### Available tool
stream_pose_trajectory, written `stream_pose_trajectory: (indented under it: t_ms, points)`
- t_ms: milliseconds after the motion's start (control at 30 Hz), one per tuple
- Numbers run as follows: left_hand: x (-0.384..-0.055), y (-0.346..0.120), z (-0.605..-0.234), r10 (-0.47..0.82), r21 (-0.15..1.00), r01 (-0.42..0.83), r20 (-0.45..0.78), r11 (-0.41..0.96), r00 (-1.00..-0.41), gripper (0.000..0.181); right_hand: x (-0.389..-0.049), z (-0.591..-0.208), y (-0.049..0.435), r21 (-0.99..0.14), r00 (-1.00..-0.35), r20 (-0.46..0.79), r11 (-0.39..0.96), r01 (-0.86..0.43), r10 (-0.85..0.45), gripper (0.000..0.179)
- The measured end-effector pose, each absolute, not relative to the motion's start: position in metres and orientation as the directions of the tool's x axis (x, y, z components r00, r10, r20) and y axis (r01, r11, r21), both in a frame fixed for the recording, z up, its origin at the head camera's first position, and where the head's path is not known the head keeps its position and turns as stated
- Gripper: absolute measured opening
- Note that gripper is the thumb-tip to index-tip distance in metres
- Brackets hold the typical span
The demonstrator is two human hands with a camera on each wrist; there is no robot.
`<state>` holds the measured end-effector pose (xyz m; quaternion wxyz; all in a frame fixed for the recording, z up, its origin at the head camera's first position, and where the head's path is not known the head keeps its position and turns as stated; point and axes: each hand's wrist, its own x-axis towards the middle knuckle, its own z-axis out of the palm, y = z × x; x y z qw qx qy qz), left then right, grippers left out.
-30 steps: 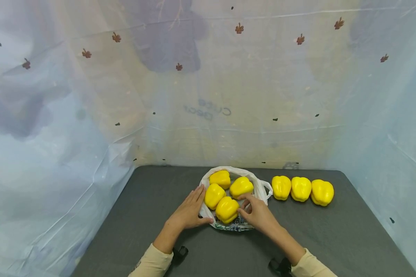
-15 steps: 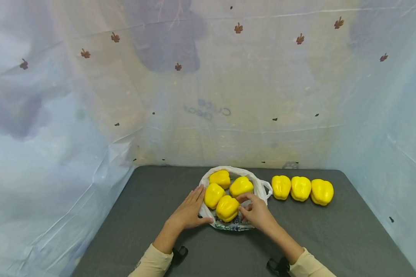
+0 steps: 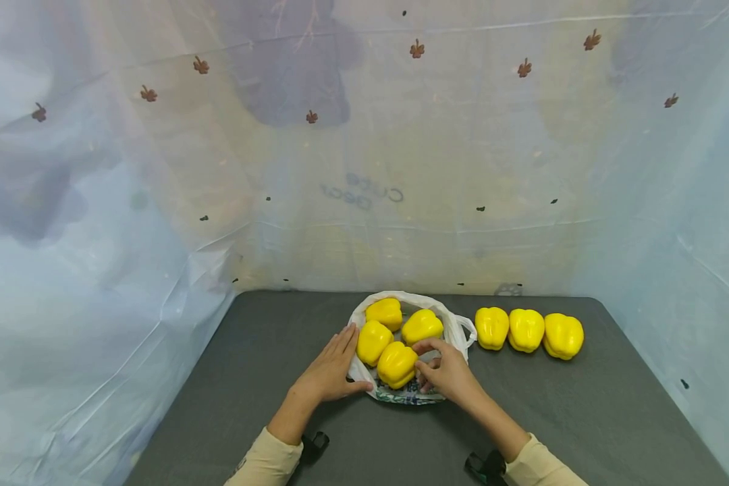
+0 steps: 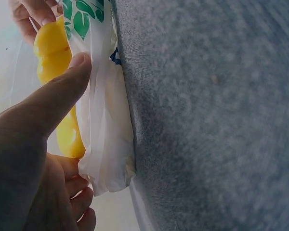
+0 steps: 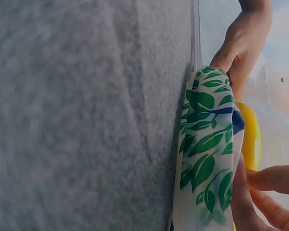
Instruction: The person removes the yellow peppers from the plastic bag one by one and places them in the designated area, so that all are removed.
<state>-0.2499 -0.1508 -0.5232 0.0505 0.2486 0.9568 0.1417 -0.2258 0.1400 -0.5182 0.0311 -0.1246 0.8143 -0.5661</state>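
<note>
A white plastic carrier bag (image 3: 408, 399) with a green leaf print lies with its mouth spread, several yellow bell peppers inside. My left hand (image 3: 330, 372) rests along the bag's left side, its fingers extended and the thumb near the front rim. Inside the bag, my right hand (image 3: 452, 374) has thumb and bent fingers at the right end of the front bell pepper (image 3: 397, 365). The right wrist view shows this thumb and fingers at the yellow pepper (image 5: 251, 134) behind the bag's leaf-printed side (image 5: 204, 149). Part of the right fingers is hidden by the bag.
Three more yellow bell peppers (image 3: 526, 331) stand in a row right of the bag. The bag's handle loop (image 3: 470, 331) sticks out towards them. A dark grey table (image 3: 267, 337) carries everything, with pale plastic sheeting (image 3: 364, 169) behind and at both sides.
The front bell pepper has shifted very slightly away from me, with the right fingers staying at its end. The left hand and the other peppers stay in place.
</note>
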Motion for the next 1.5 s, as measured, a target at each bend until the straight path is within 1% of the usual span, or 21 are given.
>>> stream_pose_trajectory:
  t_ms: [100, 200, 533, 633, 833, 1067, 1200, 1500]
  points:
    - [-0.251, -0.151, -0.523, 0.492, 0.297, 0.464, -0.021, 0.835, -0.871, 0.12, -0.226, -0.517, 0.138, -0.944, -0.97, 0.077, 0.297, -0.145, -0.228, 0.028]
    - [-0.251, -0.151, -0.523, 0.497, 0.297, 0.471, -0.015, 0.831, -0.868, 0.121, -0.225, -0.516, 0.138, -0.942, -0.971, 0.093, 0.297, -0.157, -0.221, 0.027]
    - [-0.252, -0.152, -0.523, 0.486, 0.29, 0.457, -0.032, 0.841, -0.873, 0.121, -0.222, -0.519, 0.134, -0.903, -0.96, 0.135, 0.369, -0.221, -0.244, 0.029]
    - [-0.252, -0.152, -0.523, 0.48, 0.291, 0.452, -0.032, 0.843, -0.876, 0.121, -0.223, -0.522, 0.131, -0.885, -0.959, 0.15, 0.4, -0.239, -0.241, 0.036]
    - [-0.252, -0.152, -0.524, 0.475, 0.285, 0.449, -0.027, 0.847, -0.879, 0.121, -0.223, -0.524, 0.123, -0.845, -0.949, 0.184, 0.453, -0.285, -0.254, 0.059]
    - [-0.251, -0.152, -0.523, 0.481, 0.285, 0.456, -0.02, 0.843, -0.876, 0.121, -0.224, -0.526, 0.117, -0.79, -0.944, 0.207, 0.525, -0.316, -0.257, 0.073]
    - [-0.251, -0.152, -0.524, 0.483, 0.283, 0.459, -0.019, 0.842, -0.875, 0.12, -0.223, -0.525, 0.115, -0.756, -0.942, 0.21, 0.567, -0.326, -0.261, 0.077]
    - [-0.252, -0.153, -0.526, 0.484, 0.283, 0.459, -0.021, 0.842, -0.875, 0.121, -0.22, -0.52, 0.115, -0.711, -0.945, 0.189, 0.627, -0.319, -0.266, 0.077]
